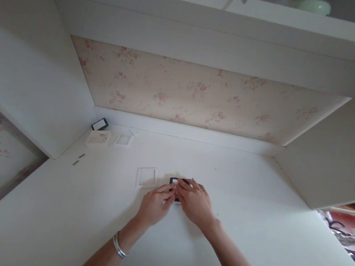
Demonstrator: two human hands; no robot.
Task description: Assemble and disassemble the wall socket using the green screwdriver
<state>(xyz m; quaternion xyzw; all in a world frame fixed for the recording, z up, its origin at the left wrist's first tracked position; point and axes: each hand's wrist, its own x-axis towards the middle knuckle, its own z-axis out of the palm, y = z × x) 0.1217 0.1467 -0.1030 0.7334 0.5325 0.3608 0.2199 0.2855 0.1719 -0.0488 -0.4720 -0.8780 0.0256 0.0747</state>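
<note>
A small rectangular piece with a black frame and a pale middle point(173, 180) lies on the white surface, mostly covered by my fingers. My left hand point(156, 204) pinches at its left side, thumb and fingertips drawn together. From the right, my right hand point(196, 202) reaches over its top and right edge with bent fingers pressed on it. The fingertips of both hands meet over its middle, hiding what is between them. Just left of my hands lies a thin white square frame point(147, 177).
At the back left are a second black-framed piece point(100, 124), a white square box point(98, 138), and a smaller white frame point(124, 140). Two small dark strips point(79, 159) lie nearer. White side panels point(325, 144) flank the worktop point(249, 236); an overhead shelf point(280, 9) holds glassware.
</note>
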